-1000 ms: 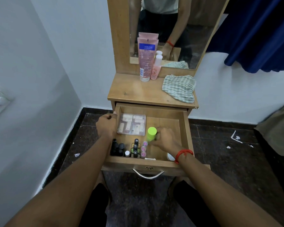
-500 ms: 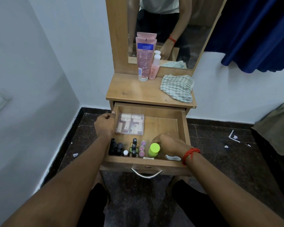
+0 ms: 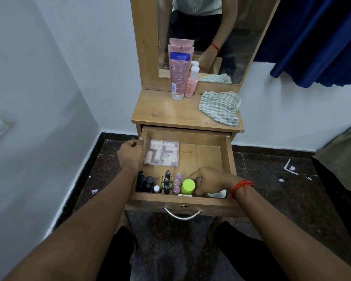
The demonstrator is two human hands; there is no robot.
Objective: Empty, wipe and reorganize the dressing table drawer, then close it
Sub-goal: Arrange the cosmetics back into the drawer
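Observation:
The wooden drawer (image 3: pixel 228 157) of the dressing table stands pulled out. My left hand (image 3: pixel 130 155) grips its left wall. My right hand (image 3: pixel 209 182) holds a green-capped bottle (image 3: pixel 188 186) upright at the drawer's front, beside three small pink bottles (image 3: pixel 177 183). Left of those stand black tubes (image 3: pixel 167 182) and dark bottles (image 3: pixel 145 182). A clear case of small cosmetics (image 3: pixel 162 152) lies at the back left. A white item (image 3: pixel 218 194) sits partly hidden under my right wrist.
On the table top (image 3: pixel 166 114) stand a pink tube (image 3: pixel 179 72) and a small pink bottle (image 3: pixel 192 82) against the mirror; a striped cloth (image 3: pixel 220 107) lies at the right. A blue curtain (image 3: pixel 316 37) hangs at the right. Paper scraps litter the dark floor (image 3: pixel 272 179).
My right hand carried the green-capped bottle from the drawer's middle to its front row, next to the pink bottles. My left hand stayed on the drawer's left wall.

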